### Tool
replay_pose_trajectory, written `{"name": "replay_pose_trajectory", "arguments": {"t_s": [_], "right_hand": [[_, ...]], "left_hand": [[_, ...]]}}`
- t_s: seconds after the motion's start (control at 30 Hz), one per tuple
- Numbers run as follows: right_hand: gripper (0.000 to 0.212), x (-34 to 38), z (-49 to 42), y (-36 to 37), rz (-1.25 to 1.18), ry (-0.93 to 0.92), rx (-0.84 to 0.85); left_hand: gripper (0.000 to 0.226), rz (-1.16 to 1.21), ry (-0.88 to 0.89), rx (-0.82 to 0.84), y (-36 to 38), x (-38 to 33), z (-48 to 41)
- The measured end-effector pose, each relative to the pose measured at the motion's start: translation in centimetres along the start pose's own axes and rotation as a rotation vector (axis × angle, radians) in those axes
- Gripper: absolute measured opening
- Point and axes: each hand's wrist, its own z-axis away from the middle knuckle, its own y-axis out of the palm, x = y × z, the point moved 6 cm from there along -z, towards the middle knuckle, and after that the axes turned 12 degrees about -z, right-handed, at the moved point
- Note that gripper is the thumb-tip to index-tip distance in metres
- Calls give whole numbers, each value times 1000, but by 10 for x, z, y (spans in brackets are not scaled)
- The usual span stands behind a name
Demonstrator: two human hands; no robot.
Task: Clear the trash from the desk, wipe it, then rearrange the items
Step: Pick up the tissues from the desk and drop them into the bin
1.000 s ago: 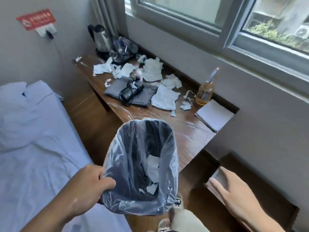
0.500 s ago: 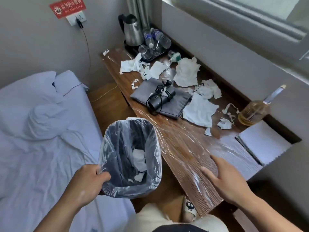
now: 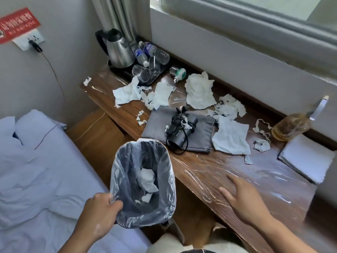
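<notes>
While the bin was held at the desk's near-left edge, trash: torn white tissues (image 3: 231,137) lay scattered over the middle and far part of the desk (image 3: 209,172). The largest sheet lay just right of a grey pouch, with smaller shreds around it.
Bin (image 3: 127,176): dark, lined with a clear plastic bag, mouth tilted toward the camera. It was off the desk, and a few crumpled tissue pieces lay inside.
Left hand (image 3: 99,210): gripped the bin's near rim, fingers curled round rim and liner.
Right hand (image 3: 244,199): fingers spread wide, holding nothing, over the near part of the desk. Contact with the surface could not be told.
Desk surface: brown wood grain, with shiny creased streaks running across it.
Grey pouch (image 3: 200,136): lay flat at mid-desk. A black device (image 3: 179,133) with a coiled cord rested on it, with tissue scraps on top.
Far-left corner: steel kettle (image 3: 119,50) on a black tray (image 3: 127,73). Clear glasses (image 3: 142,73) and plastic water bottles (image 3: 145,52) lay beside it.
Right end: bottle of amber liquid (image 3: 290,126) near the wall, with a white notepad (image 3: 308,157) just in front of it.
Room, left: bed (image 3: 36,170) with white sheets left of the desk, wood floor between them.
Room, walls: window (image 3: 255,11) above the desk and a curtain (image 3: 118,15) in the corner. A red sign (image 3: 16,24) hung over a wall socket (image 3: 34,41) with a plug in it.
</notes>
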Motion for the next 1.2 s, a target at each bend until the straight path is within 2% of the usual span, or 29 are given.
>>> {"name": "replay_pose_trajectory", "arguments": {"t_s": [0.23, 0.4, 0.67, 0.87, 0.97, 1.2], "right_hand": [[27, 81, -73, -2, -118, -110, -210], [23, 128, -148, -1, -90, -166, -299], [31, 130, -207, 14, -50, -29, -318], [22, 123, -223, 16, 14, -144, -312], [25, 119, -227, 16, 68, -184, -272], [12, 145, -185, 4, -186, -306, -314]], "left_hand": [[27, -135, 57, 17, -23, 3, -50], [27, -162, 20, 46, -21, -1, -74], [30, -189, -55, 78, -25, -9, -93], [32, -186, -109, 101, -23, -10, -101], [33, -190, -118, 107, -21, -10, -102], [32, -176, -96, 99, -17, -16, -97]]}}
